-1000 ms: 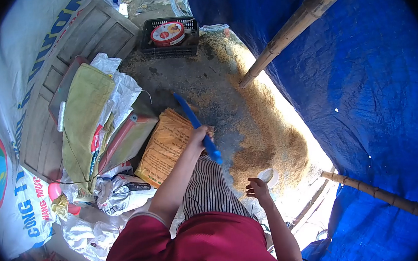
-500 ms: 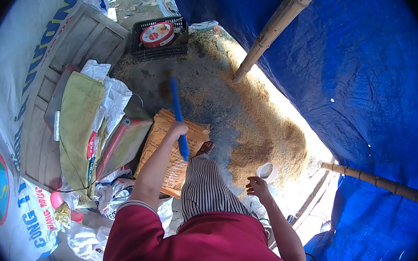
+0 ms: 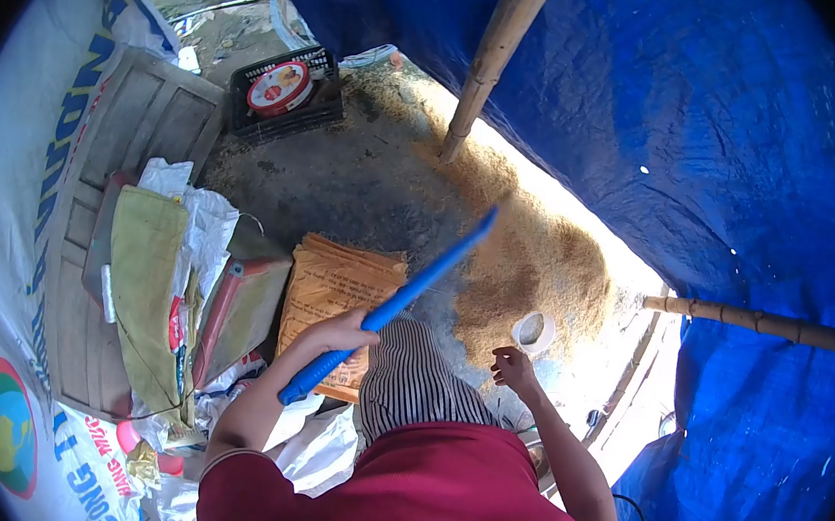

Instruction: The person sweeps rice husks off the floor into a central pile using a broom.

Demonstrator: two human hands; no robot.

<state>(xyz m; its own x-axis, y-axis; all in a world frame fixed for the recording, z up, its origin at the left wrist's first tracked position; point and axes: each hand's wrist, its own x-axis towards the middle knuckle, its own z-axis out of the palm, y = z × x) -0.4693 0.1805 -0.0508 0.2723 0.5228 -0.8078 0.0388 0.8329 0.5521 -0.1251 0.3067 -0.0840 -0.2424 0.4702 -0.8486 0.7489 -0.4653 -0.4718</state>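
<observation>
My left hand is closed around a long blue handle. The handle slants from the lower left up to the right, and its far end reaches over the spread of grain on the floor. What is fixed to that end, if anything, I cannot make out. My right hand hangs with loosely bent fingers, nothing visible in it. Close above it, a white bowl stands at the grain's lower edge. A stack of flat orange printed sacks lies beneath my left hand.
A black crate with a round red-and-white tin stands at the back. Bamboo poles and a blue tarp border the right. Folded sacks and a wooden panel are at left.
The blue handle has swung from nearly upright to a slant, its far end moving right over the grain. My left hand has moved lower and slightly left. My right hand barely moved.
</observation>
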